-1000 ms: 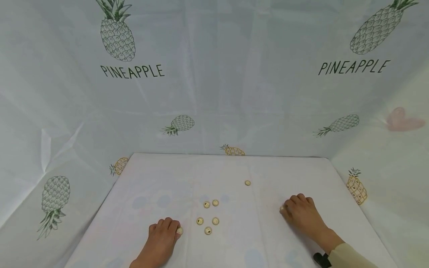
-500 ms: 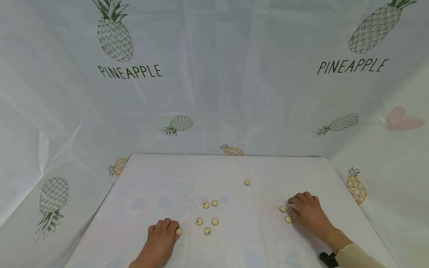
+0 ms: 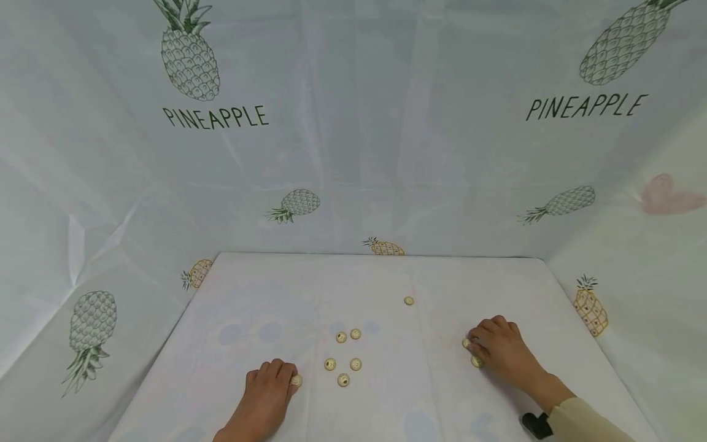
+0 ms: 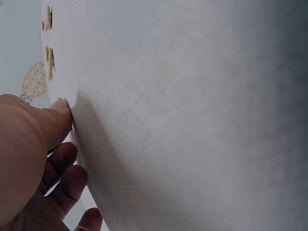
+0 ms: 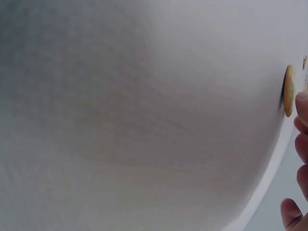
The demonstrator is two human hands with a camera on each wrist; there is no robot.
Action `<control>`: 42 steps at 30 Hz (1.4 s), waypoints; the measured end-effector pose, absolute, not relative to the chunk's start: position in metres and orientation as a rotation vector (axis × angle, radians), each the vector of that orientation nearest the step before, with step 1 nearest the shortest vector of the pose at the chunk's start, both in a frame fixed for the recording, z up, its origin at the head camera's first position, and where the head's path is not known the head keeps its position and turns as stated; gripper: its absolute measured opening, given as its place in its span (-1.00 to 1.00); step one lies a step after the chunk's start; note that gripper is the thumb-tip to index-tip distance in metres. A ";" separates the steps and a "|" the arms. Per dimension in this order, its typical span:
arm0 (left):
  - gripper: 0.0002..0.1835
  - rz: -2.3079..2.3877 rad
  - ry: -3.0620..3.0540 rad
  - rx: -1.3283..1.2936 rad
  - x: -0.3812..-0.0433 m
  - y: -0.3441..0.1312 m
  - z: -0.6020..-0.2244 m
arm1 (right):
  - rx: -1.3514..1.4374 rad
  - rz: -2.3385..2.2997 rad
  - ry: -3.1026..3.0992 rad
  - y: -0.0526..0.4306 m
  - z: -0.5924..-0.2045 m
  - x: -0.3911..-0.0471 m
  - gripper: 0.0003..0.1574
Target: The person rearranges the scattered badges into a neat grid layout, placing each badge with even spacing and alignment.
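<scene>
Small round pale-wood discs with dark printed marks lie on the white cloth. At the left, my left hand (image 3: 267, 393) holds one disc (image 3: 296, 380) by its edge; in the left wrist view the thumb (image 4: 60, 118) hides most of it. My right hand (image 3: 502, 350) is at the right of the table, its thumb and forefinger pinching another disc (image 3: 466, 343). A second disc (image 3: 476, 362) lies just below that thumb. In the right wrist view this lower disc (image 5: 288, 91) shows edge-on beside the fingertips.
Between the hands several discs (image 3: 343, 380) lie in a loose group. Farther back is a single disc (image 3: 409, 301). White cloth printed with pineapples (image 3: 190, 64) hangs behind the table (image 3: 265, 282) and along both sides. A black strap (image 3: 536, 425) is at the right wrist.
My right hand let go of a disc, leaving two discs side by side, and drew back right with fingers apart. Now its fingertips have come back onto the farther one. The left hand stayed put.
</scene>
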State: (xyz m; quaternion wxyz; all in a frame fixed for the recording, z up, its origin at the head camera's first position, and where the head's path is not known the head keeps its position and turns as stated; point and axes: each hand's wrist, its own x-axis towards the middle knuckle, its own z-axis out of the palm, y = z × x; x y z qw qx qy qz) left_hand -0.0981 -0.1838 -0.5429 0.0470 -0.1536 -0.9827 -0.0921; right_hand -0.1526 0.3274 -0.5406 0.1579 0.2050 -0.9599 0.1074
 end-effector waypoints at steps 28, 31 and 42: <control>-0.75 -0.282 -3.031 -0.455 -0.098 -0.184 -0.544 | 0.600 0.307 -2.830 0.327 -0.541 -0.161 -0.85; -0.75 -0.297 -3.015 -0.461 -0.098 -0.185 -0.545 | 0.672 0.201 -2.724 0.328 -0.544 -0.165 -0.83; -0.76 -0.313 -3.023 -0.455 -0.098 -0.184 -0.544 | 0.804 -0.005 -2.534 0.328 -0.544 -0.180 -0.76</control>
